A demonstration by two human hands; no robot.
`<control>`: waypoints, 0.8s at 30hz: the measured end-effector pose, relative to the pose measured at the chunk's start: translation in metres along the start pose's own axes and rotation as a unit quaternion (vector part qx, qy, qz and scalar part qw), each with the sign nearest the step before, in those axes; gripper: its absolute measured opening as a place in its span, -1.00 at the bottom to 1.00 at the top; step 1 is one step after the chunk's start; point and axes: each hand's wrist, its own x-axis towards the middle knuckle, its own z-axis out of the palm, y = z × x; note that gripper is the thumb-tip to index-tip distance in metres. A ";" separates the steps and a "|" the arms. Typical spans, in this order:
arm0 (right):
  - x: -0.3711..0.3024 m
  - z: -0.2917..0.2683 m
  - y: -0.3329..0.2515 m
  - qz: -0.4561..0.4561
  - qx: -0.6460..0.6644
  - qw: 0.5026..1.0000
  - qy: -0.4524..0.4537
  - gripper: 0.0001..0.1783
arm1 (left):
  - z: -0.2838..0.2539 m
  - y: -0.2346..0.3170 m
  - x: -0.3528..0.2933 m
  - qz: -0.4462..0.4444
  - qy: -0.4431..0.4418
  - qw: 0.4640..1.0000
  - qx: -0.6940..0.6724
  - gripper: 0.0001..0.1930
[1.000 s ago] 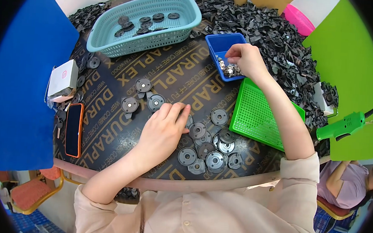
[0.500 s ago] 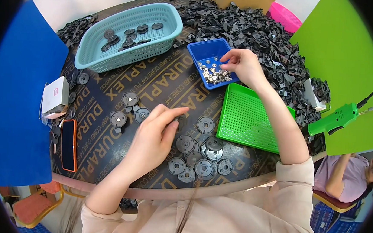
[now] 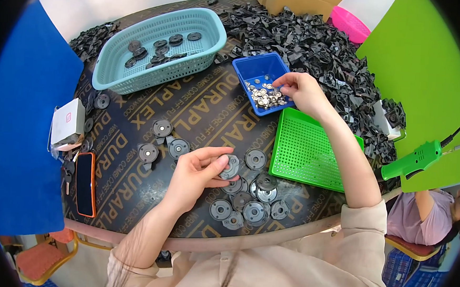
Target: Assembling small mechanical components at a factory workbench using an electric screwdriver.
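Left hand [image 3: 191, 174] turned, disc [image 3: 231, 168] under thumb [image 3: 215, 167]

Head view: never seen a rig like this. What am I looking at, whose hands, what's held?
No machine here: these are a person's bare hands. The picture comes from the left of two fisheye cameras worn on the person's head, looking down, so straight edges bend near the rim.

The left hand has a grey disc in its grip. The right hand reaches over a blue bin of small metal pieces; whether its fingers pinch one, I can't tell.

On the table, loose discs lie near the person. Around them are a green perforated tray, a teal basket with more discs in it, and a big heap of black parts.
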 end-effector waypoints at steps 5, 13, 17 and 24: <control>0.000 0.003 -0.002 -0.004 -0.013 1.000 0.004 -0.83 | 0.001 -0.002 -0.002 0.004 -0.028 1.000 0.003 -0.65; 0.004 0.007 0.004 -0.004 -0.015 1.000 0.004 -0.86 | -0.005 -0.009 0.002 0.023 -0.059 0.997 -0.038 -0.57; 0.002 0.002 -0.002 0.000 -0.040 0.999 -0.017 -0.81 | -0.008 -0.009 0.002 0.022 -0.067 0.997 -0.024 -0.52; 0.001 -0.003 0.002 0.040 0.050 0.998 -0.004 -0.82 | -0.005 -0.006 0.005 -0.022 -0.053 0.997 -0.055 -0.61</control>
